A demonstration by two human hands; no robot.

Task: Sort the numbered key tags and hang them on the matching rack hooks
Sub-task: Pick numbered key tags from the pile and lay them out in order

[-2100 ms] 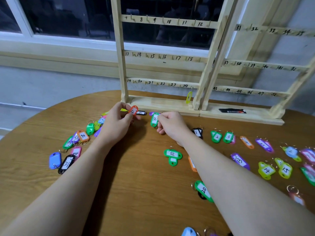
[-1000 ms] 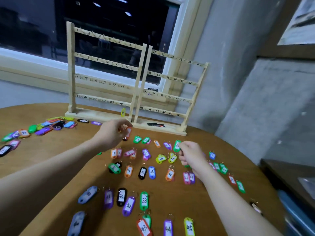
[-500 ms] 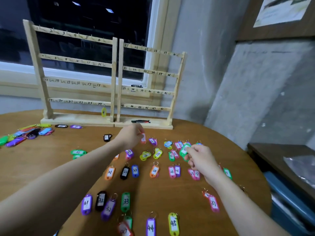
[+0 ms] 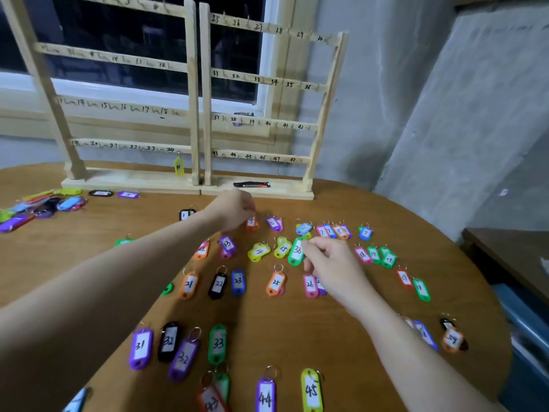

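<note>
My left hand [image 4: 234, 211] pinches an orange tag marked 4 [image 4: 252, 223] just above the table, in the far row of laid-out tags. My right hand [image 4: 329, 261] pinches a green tag marked 36 [image 4: 297, 251] beside the yellow tags 14 [image 4: 259, 251] and 15 [image 4: 282, 248]. Several numbered tags lie in ordered rows on the wooden table [image 4: 282, 322]. The wooden rack [image 4: 197, 96] stands at the back with numbered hooks; one yellow tag [image 4: 178, 166] hangs at hook 24.
An unsorted heap of tags [image 4: 38, 208] lies at the far left of the table. A black-and-red object [image 4: 252, 184] lies on the rack's base. The table's round edge falls away on the right, near a grey wall and a dark shelf [image 4: 511, 257].
My view swung right from the unsorted heap to the sorted rows. Both hands carried their tags across; the left has brought tag 4 down into the far row, the right holds tag 36 over the middle rows.
</note>
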